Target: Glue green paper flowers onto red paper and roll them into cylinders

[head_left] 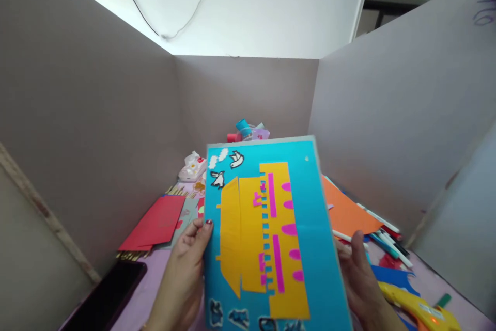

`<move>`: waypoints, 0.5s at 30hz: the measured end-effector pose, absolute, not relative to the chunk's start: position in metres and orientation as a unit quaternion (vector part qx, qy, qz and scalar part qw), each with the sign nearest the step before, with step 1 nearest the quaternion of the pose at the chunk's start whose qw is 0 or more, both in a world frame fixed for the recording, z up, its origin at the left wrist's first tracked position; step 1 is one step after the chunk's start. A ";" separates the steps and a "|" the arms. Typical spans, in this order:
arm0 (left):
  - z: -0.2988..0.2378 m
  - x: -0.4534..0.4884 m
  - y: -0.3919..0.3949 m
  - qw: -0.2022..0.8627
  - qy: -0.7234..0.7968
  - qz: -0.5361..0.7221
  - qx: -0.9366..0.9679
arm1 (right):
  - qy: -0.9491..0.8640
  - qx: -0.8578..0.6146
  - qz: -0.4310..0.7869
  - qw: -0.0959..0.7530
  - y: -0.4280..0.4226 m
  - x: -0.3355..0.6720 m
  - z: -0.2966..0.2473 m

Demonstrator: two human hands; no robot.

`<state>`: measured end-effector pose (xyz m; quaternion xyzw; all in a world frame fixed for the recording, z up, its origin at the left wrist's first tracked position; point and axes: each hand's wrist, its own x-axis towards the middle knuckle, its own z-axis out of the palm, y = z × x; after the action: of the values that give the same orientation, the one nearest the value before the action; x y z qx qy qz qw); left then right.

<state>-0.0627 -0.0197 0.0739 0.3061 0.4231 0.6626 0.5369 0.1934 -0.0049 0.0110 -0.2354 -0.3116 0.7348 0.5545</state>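
Note:
A blue paper collage [321,227] is held up between my two hands, tilted toward me. On it is a yellow cut-out building [251,238] lying sideways, with magenta strips and ovals. White bird and cloud stickers sit at its top left, and blurred stickers run along the bottom edge. My left hand [188,256] grips the left edge, thumb at the front border and fingers partly behind. At the right edge, my right hand [358,274] holds the collage, its thumb raised beside the border and its other fingers partly hidden behind it.
Red paper sheets [157,222] and a black phone [106,297] lie at left. A tissue pack [192,167] and tape rolls [244,128] stand behind the collage. At right are orange paper [349,209], markers [391,248] and a yellow glue gun [416,306]. Grey partitions [248,88] enclose the table.

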 end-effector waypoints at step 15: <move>0.018 -0.025 -0.055 0.542 0.356 0.747 0.143 | -0.356 -0.308 0.713 0.519 -0.059 0.130 -0.015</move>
<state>-0.0250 -0.0546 0.0176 0.1425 0.3563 0.7473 0.5425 0.1299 -0.0591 -0.0153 -0.3080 -0.3558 0.7134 0.5192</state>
